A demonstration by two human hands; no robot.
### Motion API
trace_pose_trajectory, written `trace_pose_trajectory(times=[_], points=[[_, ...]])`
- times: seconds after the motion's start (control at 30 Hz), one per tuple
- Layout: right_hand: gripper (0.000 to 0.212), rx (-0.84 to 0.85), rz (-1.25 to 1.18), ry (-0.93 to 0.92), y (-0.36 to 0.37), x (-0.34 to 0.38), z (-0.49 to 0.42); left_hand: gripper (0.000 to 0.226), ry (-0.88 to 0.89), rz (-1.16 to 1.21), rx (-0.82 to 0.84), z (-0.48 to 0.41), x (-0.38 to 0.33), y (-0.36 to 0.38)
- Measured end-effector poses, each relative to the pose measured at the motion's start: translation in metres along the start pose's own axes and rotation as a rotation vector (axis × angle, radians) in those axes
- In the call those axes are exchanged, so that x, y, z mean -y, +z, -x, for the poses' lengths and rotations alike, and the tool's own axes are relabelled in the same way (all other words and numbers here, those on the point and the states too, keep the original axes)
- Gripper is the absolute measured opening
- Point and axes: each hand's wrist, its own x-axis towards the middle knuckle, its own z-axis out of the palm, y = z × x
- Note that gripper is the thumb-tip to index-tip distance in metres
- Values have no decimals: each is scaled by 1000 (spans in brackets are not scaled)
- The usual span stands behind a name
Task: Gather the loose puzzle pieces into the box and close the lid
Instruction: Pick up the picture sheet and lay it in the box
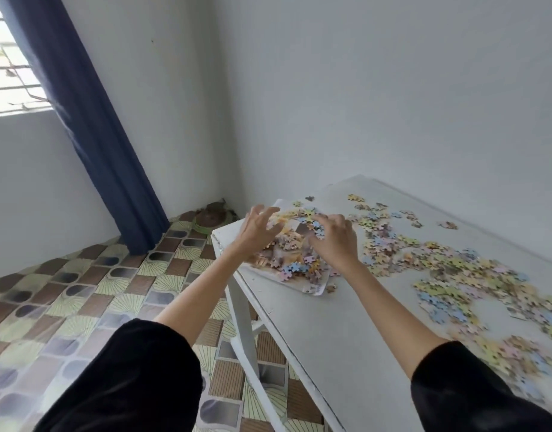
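Current state: the box [315,290], a shallow white tray with a printed inner face, lies at the left end of the bench [324,344], close to the bench's end edge. It holds a heap of boxed pieces [295,267]. Most of the loose puzzle pieces [449,269] are still scattered along the bench to the right, well apart from the box. I see no lid that I can identify.

Hands: my left hand [257,227] hovers over the box's left side, fingers spread and bent, holding nothing I can make out. My right hand [338,244] lies palm down on the heap with fingers curled. I cannot tell whether it grips pieces or only presses them.

Hazards, as I judge them:
- Spill to the tiled floor [81,291]. Cause: the box wall looks low and sits near the bench edge, so a leftward sweep or a nudge could carry pieces over.
- Overflow. Cause: the heap already reaches the rim, and one stray piece [331,288] lies just beside the near corner.
- Lid failing to seat. Cause: pieces piled above the rim.
- Missed pieces. Cause: the wide scatter towards the far right.
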Motion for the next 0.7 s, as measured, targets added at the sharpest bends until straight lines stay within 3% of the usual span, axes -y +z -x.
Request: trace_pose_trajectory(times=[0.17, 0.3, 0.57, 0.7], points=[[44, 46, 92, 106, 23, -5, -4, 56, -114, -102, 110, -15, 25, 18], [50, 96, 139, 194, 30, -12, -1, 54, -79, -149, 180, -33, 36, 20], [54, 123, 193, 245, 35, -11, 2, 30, 7, 124, 143, -61, 29, 18], [56, 111, 195, 252, 37, -12, 0, 31, 14, 80, 183, -71, 24, 20]])
